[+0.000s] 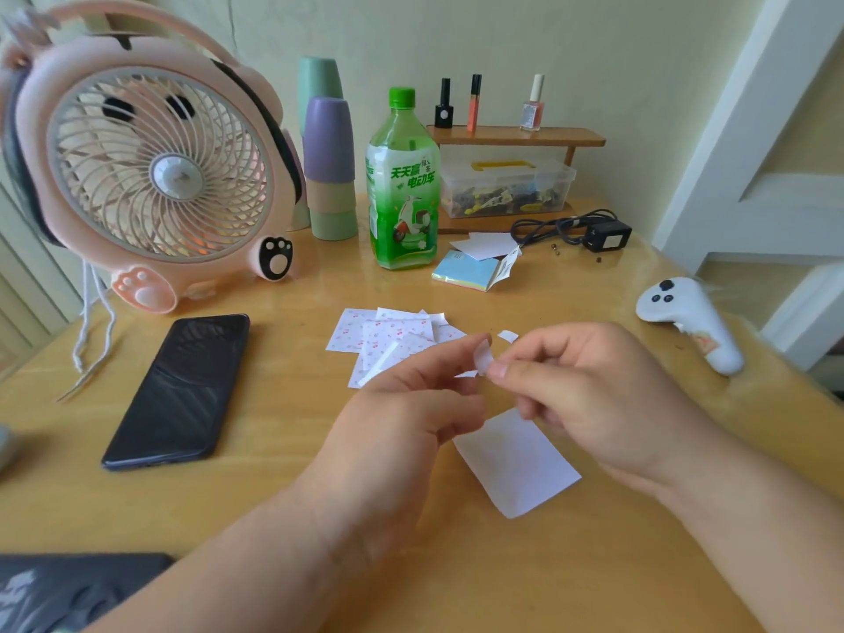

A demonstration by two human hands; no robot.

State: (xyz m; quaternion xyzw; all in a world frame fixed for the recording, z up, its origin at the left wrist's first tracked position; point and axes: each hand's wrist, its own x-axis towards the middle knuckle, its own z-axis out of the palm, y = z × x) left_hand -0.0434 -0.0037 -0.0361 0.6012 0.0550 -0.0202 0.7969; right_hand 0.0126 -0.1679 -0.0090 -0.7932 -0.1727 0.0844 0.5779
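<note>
Above the wooden table (274,427), my left hand (402,404) and my right hand (593,395) meet fingertip to fingertip. Between them they pinch a small pale strip (483,358), a plaster or its backing. A white paper square (516,463) lies flat on the table under my right hand. Just beyond my fingers lie several opened cherry-print wrappers (388,335) and small white paper scraps (508,335).
A black phone (178,390) lies at the left, a pink fan (155,166) behind it. Stacked cups (331,166), a green bottle (402,185), a sticky-note pad (466,269), a clear box (507,187), a charger (603,235) and a white controller (689,322) stand around.
</note>
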